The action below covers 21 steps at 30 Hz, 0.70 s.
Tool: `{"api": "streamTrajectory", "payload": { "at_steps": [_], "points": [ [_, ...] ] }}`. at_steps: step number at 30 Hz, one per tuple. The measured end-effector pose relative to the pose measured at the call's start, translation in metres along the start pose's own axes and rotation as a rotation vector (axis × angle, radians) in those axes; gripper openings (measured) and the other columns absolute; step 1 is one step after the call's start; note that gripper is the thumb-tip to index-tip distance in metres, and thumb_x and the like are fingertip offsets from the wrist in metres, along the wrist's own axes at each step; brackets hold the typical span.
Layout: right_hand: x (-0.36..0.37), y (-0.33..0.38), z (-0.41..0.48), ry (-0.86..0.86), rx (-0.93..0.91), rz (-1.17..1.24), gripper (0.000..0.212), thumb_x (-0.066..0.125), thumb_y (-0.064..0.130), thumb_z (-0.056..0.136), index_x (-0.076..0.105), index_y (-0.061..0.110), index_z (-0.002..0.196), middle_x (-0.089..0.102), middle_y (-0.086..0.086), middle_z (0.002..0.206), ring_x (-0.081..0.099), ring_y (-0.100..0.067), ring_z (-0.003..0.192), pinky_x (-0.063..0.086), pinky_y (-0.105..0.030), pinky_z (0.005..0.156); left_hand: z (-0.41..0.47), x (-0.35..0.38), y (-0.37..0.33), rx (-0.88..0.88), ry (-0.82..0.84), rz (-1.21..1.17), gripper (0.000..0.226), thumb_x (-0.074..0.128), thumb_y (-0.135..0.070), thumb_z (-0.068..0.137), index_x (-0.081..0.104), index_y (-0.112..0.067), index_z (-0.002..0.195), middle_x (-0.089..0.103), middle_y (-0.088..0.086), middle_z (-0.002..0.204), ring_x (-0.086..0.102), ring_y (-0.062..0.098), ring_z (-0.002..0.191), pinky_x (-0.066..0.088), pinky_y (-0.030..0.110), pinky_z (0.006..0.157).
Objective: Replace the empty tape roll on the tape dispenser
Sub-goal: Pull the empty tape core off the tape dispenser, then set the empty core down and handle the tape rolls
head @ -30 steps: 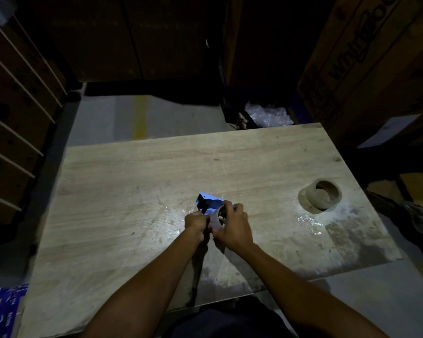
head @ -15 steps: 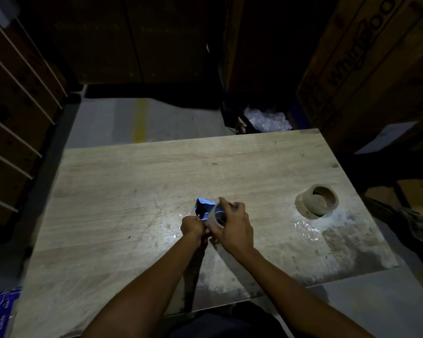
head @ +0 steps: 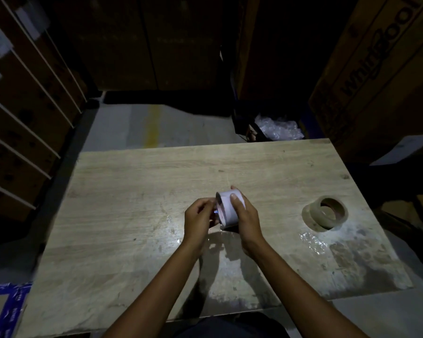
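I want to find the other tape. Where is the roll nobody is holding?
The loose tape roll lies on the wooden table, far to the right of both hands, near the table's right edge.

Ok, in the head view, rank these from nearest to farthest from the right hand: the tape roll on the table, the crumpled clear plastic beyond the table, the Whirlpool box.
1. Tape roll: on the table, to the right of the right hand.
2. Crumpled clear plastic: past the table's far edge, ahead and slightly right.
3. Whirlpool box: far upper right, beyond the table corner.
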State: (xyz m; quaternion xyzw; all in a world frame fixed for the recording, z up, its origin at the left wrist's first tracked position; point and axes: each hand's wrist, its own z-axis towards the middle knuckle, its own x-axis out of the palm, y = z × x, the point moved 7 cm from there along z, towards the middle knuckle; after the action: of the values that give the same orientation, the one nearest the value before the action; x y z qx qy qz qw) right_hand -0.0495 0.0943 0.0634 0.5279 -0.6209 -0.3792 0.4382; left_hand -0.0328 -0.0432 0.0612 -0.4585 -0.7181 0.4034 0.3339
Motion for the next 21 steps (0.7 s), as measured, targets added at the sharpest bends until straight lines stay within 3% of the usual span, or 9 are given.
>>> {"api": "streamTrajectory", "payload": {
  "at_steps": [2,5,7,8,10,11,15,19,21],
  "points": [
    [0.001,0.013,-0.006,-0.006,0.072,0.181,0.048,0.058,0.053,0.084,0.063,0.030,0.127,0.070,-0.016,0.116,0.072,-0.032,0.092,0.060,-0.051,0.075,-0.014,0.006,-0.022,0.119,0.012,0.014,0.015,0.063,-0.010,0.096,0.074,-0.012,0.105,0.076,0.005,0.096,0.072,0.019,0.083,0.060,0.032,0.070],
    [0.001,0.024,-0.013,-0.017,0.198,0.411,0.061,0.060,0.062,0.081,0.067,0.018,0.122,0.068,-0.023,0.118,0.065,-0.043,0.109,0.046,-0.068,0.095,-0.030,0.012,-0.050,0.280,-0.011,0.101,0.023,0.067,-0.006,0.092,0.075,-0.018,0.110,0.077,0.003,0.104,0.073,0.016,0.094,0.061,0.036,0.081],
    [0.005,0.037,-0.020,0.055,0.267,0.546,0.062,0.052,0.063,0.086,0.070,0.012,0.117,0.066,-0.025,0.121,0.061,-0.044,0.116,0.042,-0.065,0.102,-0.042,0.017,-0.069,0.376,-0.047,0.142,0.023,0.070,-0.006,0.091,0.076,-0.021,0.107,0.075,-0.001,0.104,0.072,0.007,0.092,0.059,0.032,0.082],
    [0.007,0.046,-0.025,0.104,0.295,0.614,0.061,0.047,0.063,0.089,0.071,0.013,0.114,0.066,-0.025,0.120,0.063,-0.043,0.112,0.047,-0.062,0.098,-0.047,0.021,-0.078,0.412,-0.060,0.155,0.021,0.071,-0.008,0.090,0.076,-0.021,0.106,0.074,-0.002,0.101,0.071,0.006,0.090,0.059,0.031,0.081],
    [0.007,0.060,-0.030,0.183,0.315,0.732,0.060,0.041,0.061,0.092,0.064,0.015,0.122,0.065,-0.025,0.117,0.071,-0.037,0.091,0.060,-0.044,0.068,-0.059,0.029,-0.094,0.466,-0.065,0.174,0.018,0.072,-0.010,0.090,0.078,-0.018,0.106,0.072,-0.001,0.098,0.070,0.006,0.085,0.059,0.030,0.077],
    [0.005,0.065,-0.031,0.214,0.320,0.765,0.060,0.040,0.061,0.092,0.061,0.015,0.125,0.063,-0.025,0.116,0.072,-0.034,0.080,0.057,-0.034,0.057,-0.065,0.034,-0.101,0.493,-0.067,0.186,0.018,0.072,-0.011,0.090,0.078,-0.018,0.105,0.070,0.000,0.097,0.069,0.006,0.083,0.058,0.026,0.075],
    [0.002,0.080,-0.035,0.301,0.331,0.759,0.061,0.039,0.062,0.090,0.056,0.018,0.127,0.060,-0.023,0.114,0.065,-0.023,0.059,0.040,-0.028,0.061,-0.080,0.049,-0.116,0.560,-0.085,0.230,0.016,0.070,-0.011,0.091,0.078,-0.016,0.104,0.068,0.001,0.095,0.066,0.007,0.081,0.052,0.014,0.069],
    [-0.016,0.088,-0.031,0.262,0.314,0.728,0.061,0.039,0.060,0.092,0.058,0.014,0.127,0.060,-0.026,0.117,0.067,-0.033,0.083,0.052,-0.028,0.052,-0.082,0.061,-0.118,0.568,-0.092,0.268,0.017,0.065,-0.013,0.095,0.076,-0.023,0.101,0.070,-0.002,0.098,0.066,0.002,0.085,0.052,0.012,0.073],
    [-0.028,0.089,-0.026,0.186,0.266,0.591,0.064,0.044,0.059,0.089,0.059,0.010,0.126,0.064,-0.026,0.114,0.067,-0.033,0.088,0.054,-0.031,0.057,-0.078,0.066,-0.113,0.528,-0.080,0.256,0.014,0.064,-0.017,0.095,0.075,-0.027,0.098,0.073,-0.003,0.099,0.068,0.003,0.088,0.055,0.019,0.078]
  ]
}}
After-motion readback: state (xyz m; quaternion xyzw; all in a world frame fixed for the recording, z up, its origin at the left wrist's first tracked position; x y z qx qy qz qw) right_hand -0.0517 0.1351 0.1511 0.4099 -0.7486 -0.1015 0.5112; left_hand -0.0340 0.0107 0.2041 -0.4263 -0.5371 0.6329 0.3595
